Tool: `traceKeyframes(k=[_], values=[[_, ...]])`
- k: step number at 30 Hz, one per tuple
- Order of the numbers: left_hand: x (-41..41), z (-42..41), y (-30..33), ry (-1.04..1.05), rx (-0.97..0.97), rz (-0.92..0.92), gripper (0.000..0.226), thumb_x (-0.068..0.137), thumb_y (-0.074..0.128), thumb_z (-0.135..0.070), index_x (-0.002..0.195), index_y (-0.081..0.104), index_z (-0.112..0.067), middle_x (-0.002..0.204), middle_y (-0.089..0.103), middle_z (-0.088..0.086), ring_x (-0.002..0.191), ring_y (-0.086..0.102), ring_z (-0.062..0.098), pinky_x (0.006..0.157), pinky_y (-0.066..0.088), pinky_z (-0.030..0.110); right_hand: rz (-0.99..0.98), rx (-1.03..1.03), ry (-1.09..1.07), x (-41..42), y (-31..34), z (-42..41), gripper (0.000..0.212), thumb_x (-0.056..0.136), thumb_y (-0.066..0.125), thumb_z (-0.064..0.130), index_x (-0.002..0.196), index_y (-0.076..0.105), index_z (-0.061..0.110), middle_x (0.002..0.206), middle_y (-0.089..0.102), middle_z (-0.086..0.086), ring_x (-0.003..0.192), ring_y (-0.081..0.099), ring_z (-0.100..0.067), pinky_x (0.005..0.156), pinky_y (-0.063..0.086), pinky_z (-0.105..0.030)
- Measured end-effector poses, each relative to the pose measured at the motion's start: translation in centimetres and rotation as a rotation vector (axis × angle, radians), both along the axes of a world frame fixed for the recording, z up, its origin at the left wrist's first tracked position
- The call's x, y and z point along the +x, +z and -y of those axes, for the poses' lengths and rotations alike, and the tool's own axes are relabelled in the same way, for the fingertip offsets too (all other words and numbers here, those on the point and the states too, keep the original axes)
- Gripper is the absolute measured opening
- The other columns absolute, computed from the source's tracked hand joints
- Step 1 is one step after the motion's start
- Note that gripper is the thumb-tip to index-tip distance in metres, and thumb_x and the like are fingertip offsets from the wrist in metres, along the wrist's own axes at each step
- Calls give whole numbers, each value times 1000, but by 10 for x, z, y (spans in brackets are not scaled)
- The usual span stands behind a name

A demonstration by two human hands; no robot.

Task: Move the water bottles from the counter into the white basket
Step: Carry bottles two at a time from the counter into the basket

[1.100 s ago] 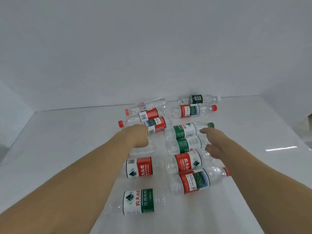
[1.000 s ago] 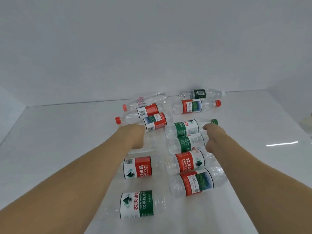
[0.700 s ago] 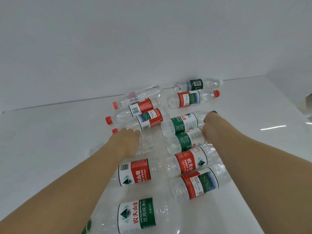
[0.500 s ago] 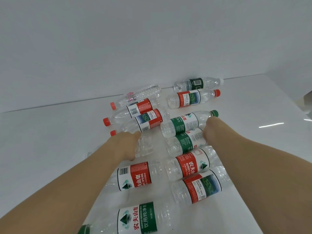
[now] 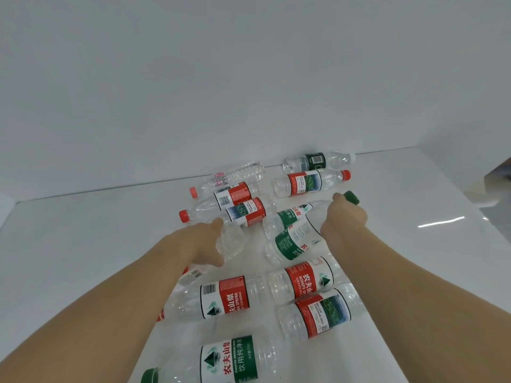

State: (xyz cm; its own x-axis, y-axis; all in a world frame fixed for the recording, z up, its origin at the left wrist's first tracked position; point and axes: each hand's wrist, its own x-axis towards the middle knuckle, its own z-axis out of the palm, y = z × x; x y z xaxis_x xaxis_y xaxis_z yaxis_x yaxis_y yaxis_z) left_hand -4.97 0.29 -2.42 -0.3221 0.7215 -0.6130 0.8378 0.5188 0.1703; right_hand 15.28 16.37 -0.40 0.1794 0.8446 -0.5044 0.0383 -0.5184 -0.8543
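Several plastic water bottles lie on their sides on the white counter (image 5: 83, 244). My left hand (image 5: 197, 246) is closed around a clear, label-less bottle (image 5: 231, 240), whose ribbed end sticks out past my fingers. My right hand (image 5: 344, 221) grips the neck of a green-labelled bottle (image 5: 290, 215) just below its green cap (image 5: 351, 197). A second green-labelled bottle (image 5: 291, 243) lies tilted right under that hand, and I cannot tell whether it is held too. The white basket cannot be made out for certain.
Red-labelled bottles lie behind (image 5: 235, 194) (image 5: 302, 183) and in front of my hands (image 5: 225, 297) (image 5: 307, 280). A dark-labelled bottle (image 5: 315, 161) lies by the back wall. A blurred pale object (image 5: 492, 189) sits at the right edge.
Both hands reached forward and closed on bottles. The two green-labelled bottles have swung and tilted at the neck end under my right hand. The view has moved closer.
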Motion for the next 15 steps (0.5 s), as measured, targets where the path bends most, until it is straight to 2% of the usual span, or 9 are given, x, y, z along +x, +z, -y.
traceKeyframes(k=[2, 4, 6, 7, 9, 13, 15], values=[[-4, 0, 28, 92, 27, 47, 85, 76, 73, -38, 144, 23, -27, 102, 57, -5, 88, 61, 18, 64, 48, 31, -124, 32, -103, 2, 20, 13, 15, 88, 64, 25, 78, 56, 17, 68, 54, 3, 57, 50, -11, 50, 39, -26], [-5, 1, 62, 177, 56, 116, 88, 75, 73, -41, 147, 24, -26, 119, 58, 4, 94, 63, 23, 62, 50, 30, -133, 140, -96, 9, 53, 25, 9, 85, 68, 30, 82, 62, 24, 75, 60, 5, 64, 54, -11, 57, 42, -27], [-2, 3, 99, 320, 111, 283, 80, 74, 73, -40, 142, 34, -24, 125, 56, 7, 95, 61, 22, 61, 49, 28, -180, 257, -55, 20, 91, 36, 8, 84, 70, 31, 82, 63, 27, 84, 64, 6, 72, 58, -11, 67, 47, -29], [4, 6, 118, 393, 144, 389, 68, 73, 73, -38, 132, 44, -19, 121, 59, 7, 95, 60, 21, 64, 50, 30, -202, 305, -23, 27, 108, 41, 8, 83, 70, 30, 81, 63, 29, 88, 66, 7, 76, 59, -10, 71, 47, -29], [21, 15, 151, 549, 205, 581, 50, 74, 72, -39, 117, 57, -17, 111, 64, 6, 90, 62, 22, 70, 50, 32, -195, 391, 57, 42, 146, 56, 9, 83, 70, 32, 81, 62, 32, 92, 66, 11, 81, 59, -7, 70, 43, -26], [76, 39, 206, 863, 365, 1008, 50, 81, 65, -47, 115, 59, -11, 95, 71, 10, 73, 69, 27, 63, 56, 35, -186, 543, 159, 72, 209, 87, 5, 84, 68, 32, 85, 63, 33, 87, 62, 16, 78, 57, -1, 63, 39, -21], [106, 51, 224, 940, 450, 1243, 42, 87, 58, -47, 110, 61, -12, 95, 73, 10, 74, 71, 28, 61, 58, 38, -182, 590, 198, 85, 233, 103, 7, 85, 66, 32, 92, 64, 31, 88, 62, 15, 77, 56, 0, 62, 39, -21]])
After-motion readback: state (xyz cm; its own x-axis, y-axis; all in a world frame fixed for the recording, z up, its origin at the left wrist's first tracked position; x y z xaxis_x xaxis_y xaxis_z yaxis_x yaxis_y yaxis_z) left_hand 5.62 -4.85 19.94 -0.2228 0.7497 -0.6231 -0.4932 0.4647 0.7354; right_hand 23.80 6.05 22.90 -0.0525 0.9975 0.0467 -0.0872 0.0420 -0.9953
